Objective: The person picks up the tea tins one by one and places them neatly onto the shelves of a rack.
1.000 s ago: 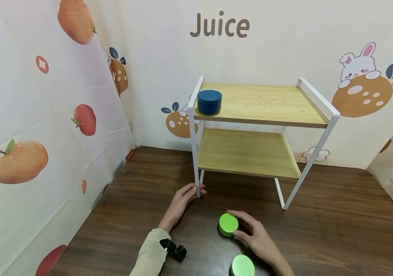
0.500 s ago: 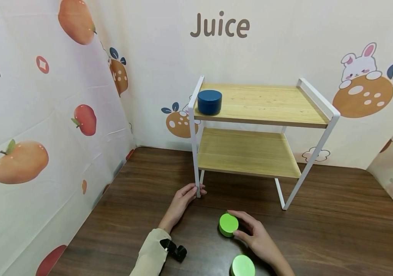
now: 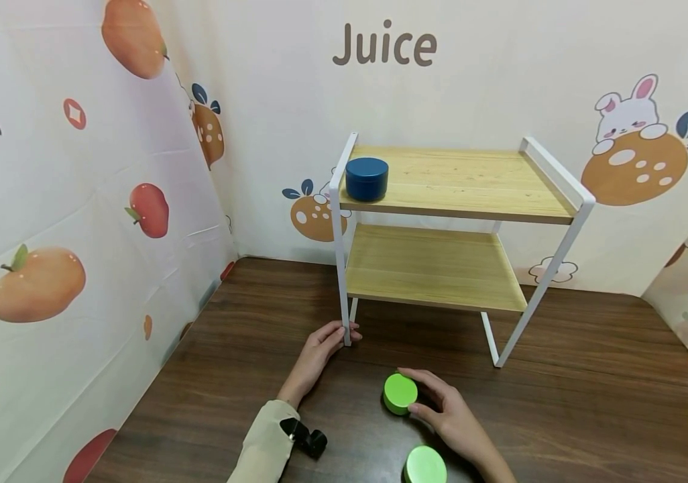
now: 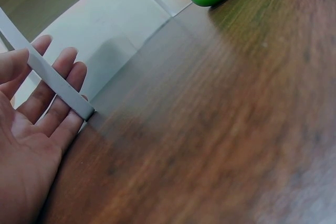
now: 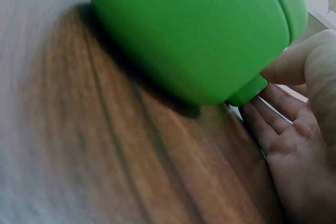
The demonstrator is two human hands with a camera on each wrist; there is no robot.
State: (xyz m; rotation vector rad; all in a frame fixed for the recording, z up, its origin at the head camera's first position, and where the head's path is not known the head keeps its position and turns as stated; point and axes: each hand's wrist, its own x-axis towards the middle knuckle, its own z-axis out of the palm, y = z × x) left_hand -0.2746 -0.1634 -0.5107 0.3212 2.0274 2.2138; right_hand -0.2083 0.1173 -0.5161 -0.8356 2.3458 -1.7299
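Note:
In the head view my left hand [image 3: 310, 359] holds the foot of the front left white leg [image 3: 342, 288] of a two-tier shelf [image 3: 440, 265]. The left wrist view has the thumb on the near side of the leg [image 4: 44, 72] and the fingers behind it. My right hand [image 3: 455, 421] pinches a small round green tin [image 3: 400, 394] between thumb and fingers, on the tabletop. A second, lighter green tin [image 3: 425, 466] stands nearer, cut by the bottom edge. It looms large in the right wrist view, partly hiding the held tin [image 5: 248, 92].
A dark blue round tin [image 3: 367, 180] stands at the left end of the upper wooden board [image 3: 459, 180]. The lower board [image 3: 434, 265] carries nothing. Brown wood table [image 3: 609, 402] extends around the shelf, with a fruit-printed cloth [image 3: 108, 268] along its left side.

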